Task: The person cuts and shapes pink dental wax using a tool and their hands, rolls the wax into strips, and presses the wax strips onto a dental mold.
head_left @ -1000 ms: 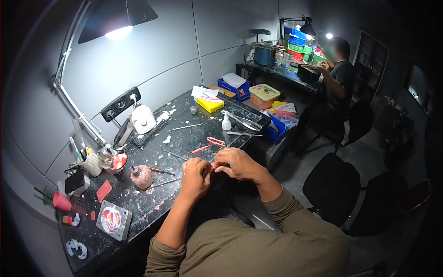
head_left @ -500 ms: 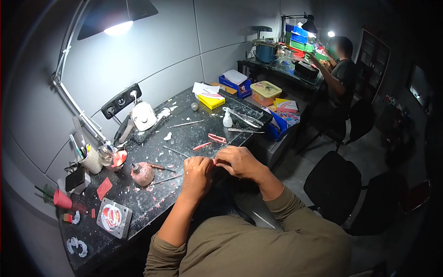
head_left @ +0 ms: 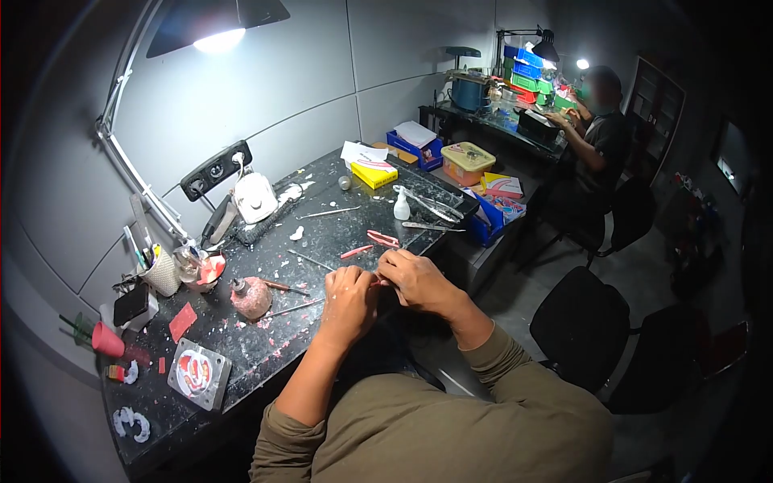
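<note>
Above the bench's front edge, my left hand [head_left: 349, 296] and my right hand [head_left: 409, 278] meet with bent fingers. Both pinch a small pinkish-red piece [head_left: 377, 282], possibly wax; the fingers cover most of it. Just beyond them lie a pink strip [head_left: 356, 252] and a folded pink strip [head_left: 382, 238]. Thin metal hand tools rest left of and behind my hands, among them a slim probe [head_left: 310, 259] and a rod [head_left: 294, 308]. A wax-spattered, round burner-like bottle [head_left: 251, 298] stands further left, beside a brown-handled tool [head_left: 286, 287].
The dark bench [head_left: 266, 354] is strewn with pink and white scraps. At left are a metal flask with a dental mould [head_left: 200, 374], white arches [head_left: 133, 424] and a pink cup [head_left: 107, 340]. A white dropper bottle [head_left: 401, 205] stands behind. A co-worker [head_left: 604, 129] sits at the far bench.
My hands stay together around the small piece, with slight finger movement. The whole view has shifted a little. The co-worker's raised hand has come down toward the black box.
</note>
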Motion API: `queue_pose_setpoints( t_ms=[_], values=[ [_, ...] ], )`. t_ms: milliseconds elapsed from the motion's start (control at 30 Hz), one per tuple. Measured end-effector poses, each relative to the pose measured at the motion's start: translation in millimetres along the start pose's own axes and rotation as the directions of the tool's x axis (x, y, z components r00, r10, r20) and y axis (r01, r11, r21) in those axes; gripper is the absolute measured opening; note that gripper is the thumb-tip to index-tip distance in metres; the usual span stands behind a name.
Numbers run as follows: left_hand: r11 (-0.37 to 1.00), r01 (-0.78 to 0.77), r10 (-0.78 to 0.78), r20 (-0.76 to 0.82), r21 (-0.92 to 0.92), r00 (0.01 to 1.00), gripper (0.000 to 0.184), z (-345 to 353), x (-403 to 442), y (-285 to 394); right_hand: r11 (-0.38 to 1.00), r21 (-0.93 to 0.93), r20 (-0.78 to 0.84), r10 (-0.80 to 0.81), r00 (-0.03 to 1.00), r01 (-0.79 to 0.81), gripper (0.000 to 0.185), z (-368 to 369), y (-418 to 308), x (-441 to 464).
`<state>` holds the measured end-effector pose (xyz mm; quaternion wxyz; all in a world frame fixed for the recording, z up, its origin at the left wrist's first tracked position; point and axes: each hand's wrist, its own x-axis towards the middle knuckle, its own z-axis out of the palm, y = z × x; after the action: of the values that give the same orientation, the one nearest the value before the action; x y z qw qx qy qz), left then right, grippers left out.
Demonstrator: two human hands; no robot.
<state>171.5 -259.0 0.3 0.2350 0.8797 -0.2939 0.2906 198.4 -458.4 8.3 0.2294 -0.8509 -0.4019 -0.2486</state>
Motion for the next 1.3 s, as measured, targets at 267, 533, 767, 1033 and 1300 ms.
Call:
queue_pose_setpoints(
  t_ms=[267,533,767,1033,1300],
  values=[
    [0.999,-0.04,0.042,-0.047,0.024,0.998,0.004,4.4,0.2,-1.3,0.981,0.188,-0.042,0.059,0.997,-0.05,0.015,-10.4,-2.0,-2.2],
    [0.999,-0.033,0.032,-0.044,-0.021,0.999,0.004,3.4,1.2,-1.6,0.982,0.182,-0.161,-0.019,0.987,0.048,0.014,6.1,9.6,-7.0],
    [0.998,0.002,-0.006,-0.051,-0.06,0.999,0.004,4.0,0.6,-1.3,0.987,0.153,-0.121,-0.028,0.992,0.046,0.012,9.1,13.3,-9.0],
    [0.997,0.021,-0.024,-0.037,-0.068,0.999,0.004,6.3,-1.7,-4.4,0.986,0.154,-0.07,-0.047,0.996,0.057,0.015,-8.4,16.1,-12.3],
    [0.996,0.019,-0.022,-0.037,-0.084,0.999,0.004,4.2,-0.6,-3.7,0.989,0.144,-0.05,-0.034,0.998,0.041,0.031,-4.8,24.3,-17.0]
  ],
)
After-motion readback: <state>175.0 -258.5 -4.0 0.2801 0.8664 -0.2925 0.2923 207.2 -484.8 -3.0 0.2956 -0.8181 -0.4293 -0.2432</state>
